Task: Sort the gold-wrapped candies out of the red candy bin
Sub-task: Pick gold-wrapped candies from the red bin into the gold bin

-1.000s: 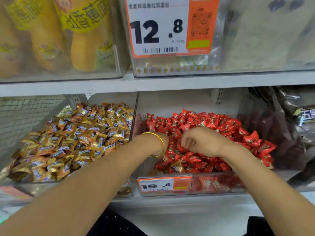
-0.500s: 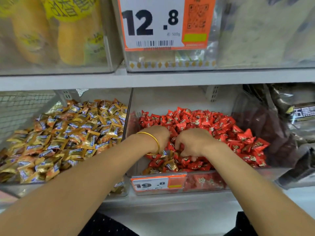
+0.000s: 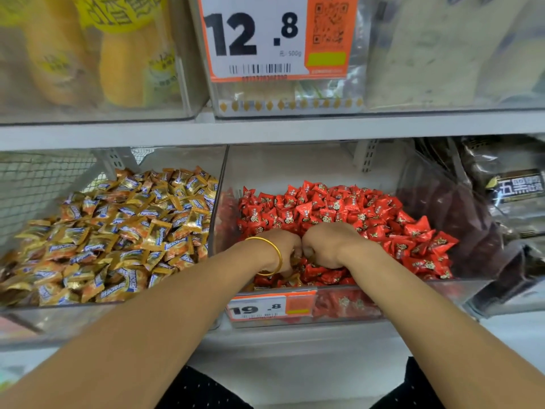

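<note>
Head view, aimed down at a shop shelf (image 3: 265, 128). Straight ahead at 12 o'clock: the red candy bin (image 3: 336, 318), clear-walled, long axis running from 6 to 12 o'clock, low front lip nearest. Heaped with red candies (image 3: 339, 211), small triangular packs bearing a gold emblem, tips pointing every way. Fixed to the front lip at 6 o'clock: an orange-and-white price tag (image 3: 256, 309) reading "19.8", finer print below blurred. Sunk into the front of the heap, backs up and knuckles meeting: left hand (image 3: 284, 249) and right hand (image 3: 324, 246), fingers curled down among the wrappers; cannot tell whether either pinches anything, with fingertips hidden. Worn on the left wrist: a gold bangle (image 3: 275, 255). Glimpsed just at 6 o'clock of the left hand, close to the bin's front wall: a few gold-wrapped candies (image 3: 295, 280), mostly covered, direction of their long axis not readable. At 9 o'clock of the red bin, wall against wall: a gold candy bin (image 3: 88, 320), full of flat gold pillow packs (image 3: 124, 231) crossed by a blue-and-white band of lettering too blurred to read, long axes lying in all directions. One level up, at 12 o'clock: a larger price tag (image 3: 253, 36) reading "12.8" and "500g", barcode beneath, QR code on its orange right part. Up at 10 o'clock: yellow packages (image 3: 124, 54) with dark characters, blurred. At 3 o'clock of the red bin: dark packets (image 3: 519, 187), white characters "五黑" legible on one.
</note>
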The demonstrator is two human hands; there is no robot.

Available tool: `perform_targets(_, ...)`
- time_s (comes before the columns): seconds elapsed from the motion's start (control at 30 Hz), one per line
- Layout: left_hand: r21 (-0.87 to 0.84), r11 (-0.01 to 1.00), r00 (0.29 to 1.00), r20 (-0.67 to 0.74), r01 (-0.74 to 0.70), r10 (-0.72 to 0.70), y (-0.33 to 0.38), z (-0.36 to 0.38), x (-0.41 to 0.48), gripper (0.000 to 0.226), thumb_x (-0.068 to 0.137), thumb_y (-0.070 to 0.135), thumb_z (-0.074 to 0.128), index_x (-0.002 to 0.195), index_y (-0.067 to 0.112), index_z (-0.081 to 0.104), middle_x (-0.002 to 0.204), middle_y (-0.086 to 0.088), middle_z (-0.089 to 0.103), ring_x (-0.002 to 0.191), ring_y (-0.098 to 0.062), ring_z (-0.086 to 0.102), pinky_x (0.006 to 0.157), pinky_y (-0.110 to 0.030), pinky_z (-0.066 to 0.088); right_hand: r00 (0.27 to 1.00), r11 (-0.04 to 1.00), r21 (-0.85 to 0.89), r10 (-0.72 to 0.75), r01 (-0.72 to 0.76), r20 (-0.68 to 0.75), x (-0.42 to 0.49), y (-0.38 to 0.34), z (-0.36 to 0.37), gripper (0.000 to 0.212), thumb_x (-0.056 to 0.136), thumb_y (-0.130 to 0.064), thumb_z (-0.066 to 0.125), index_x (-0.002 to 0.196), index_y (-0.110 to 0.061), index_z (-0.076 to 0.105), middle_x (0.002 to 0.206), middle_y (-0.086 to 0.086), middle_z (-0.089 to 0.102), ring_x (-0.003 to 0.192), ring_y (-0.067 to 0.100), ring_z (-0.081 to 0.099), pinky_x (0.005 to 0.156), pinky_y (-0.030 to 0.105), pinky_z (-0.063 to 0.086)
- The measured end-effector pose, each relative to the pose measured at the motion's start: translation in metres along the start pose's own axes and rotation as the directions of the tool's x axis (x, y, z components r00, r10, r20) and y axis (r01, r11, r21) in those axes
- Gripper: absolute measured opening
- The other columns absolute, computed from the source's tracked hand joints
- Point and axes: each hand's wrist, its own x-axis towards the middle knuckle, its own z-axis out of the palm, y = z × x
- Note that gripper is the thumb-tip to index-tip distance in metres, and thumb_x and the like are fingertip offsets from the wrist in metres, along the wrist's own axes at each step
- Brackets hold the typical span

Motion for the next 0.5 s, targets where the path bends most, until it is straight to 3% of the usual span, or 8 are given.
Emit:
perform_targets(0.1, -0.037, 0.999, 0.999, -0.037, -0.009, 0.007, 0.000, 0.000, 0.000, 0.033, 0.077, 0.011, 0.068, 0.109, 0.013, 0.061, 0.107, -0.005, 0.061, 0.090, -0.021, 0.054, 0.074, -0.026, 0.042, 0.999, 0.999, 0.050, -0.012, 0.013, -0.032, -0.002, 0.002, 0.003, 0.021, 0.089, -0.015, 0.054, 0.105, -0.021, 0.066, 0.103, -0.001, 0.062, 0.095, 0.022, 0.058, 0.070, 0.027, 0.040)
perform_targets(0.2, -0.090, 0.996, 0.988, -0.154, -0.003, -0.011, 0.001, -0.003, -0.001, 0.023, 0.078, 0.013, 0.069, 0.100, 0.011, 0.064, 0.105, -0.006, 0.064, 0.090, -0.022, 0.057, 0.072, -0.024, 0.040, 0.990, 0.970, 0.241, 0.004, 0.031, -0.143, -0.002, 0.011, 0.003, 0.012, 0.083, -0.021, 0.064, 0.094, -0.023, 0.060, 0.103, -0.004, 0.062, 0.097, 0.020, 0.059, 0.072, 0.028, 0.041)
perform_targets(0.27, -0.147, 0.989, 0.971, -0.238, -0.008, -0.028, 0.000, -0.011, -0.002, 0.016, 0.079, 0.011, 0.069, 0.095, 0.010, 0.065, 0.102, -0.007, 0.065, 0.091, -0.022, 0.059, 0.076, -0.024, 0.041, 0.970, 0.920, 0.384, 0.017, 0.080, -0.242, -0.004, 0.016, 0.002, 0.017, 0.081, -0.022, 0.068, 0.087, -0.027, 0.052, 0.095, -0.003, 0.057, 0.091, 0.019, 0.056, 0.074, 0.029, 0.043)
perform_targets(0.37, -0.173, 0.984, 0.946, -0.324, -0.031, -0.027, -0.003, -0.032, -0.009, 0.010, 0.080, 0.013, 0.069, 0.089, 0.012, 0.064, 0.098, -0.005, 0.064, 0.094, -0.021, 0.059, 0.081, -0.027, 0.042, 0.914, 0.789, 0.582, 0.070, 0.195, -0.400, -0.010, 0.021, 0.001, 0.017, 0.082, -0.016, 0.068, 0.085, -0.023, 0.053, 0.093, 0.000, 0.058, 0.091, 0.022, 0.057, 0.080, 0.034, 0.047)
perform_targets(0.5, -0.233, 0.967, 0.901, -0.434, -0.099, -0.013, 0.001, -0.057, -0.030, 0.005, 0.083, 0.013, 0.067, 0.087, 0.012, 0.063, 0.092, -0.002, 0.060, 0.079, -0.016, 0.055, 0.070, -0.023, 0.043, 0.829, 0.540, 0.750, 0.159, 0.382, -0.537, -0.026, 0.022, -0.010, 0.010, 0.084, -0.005, 0.065, 0.082, -0.014, 0.060, 0.086, 0.001, 0.060, 0.082, 0.019, 0.058, 0.078, 0.033, 0.045)
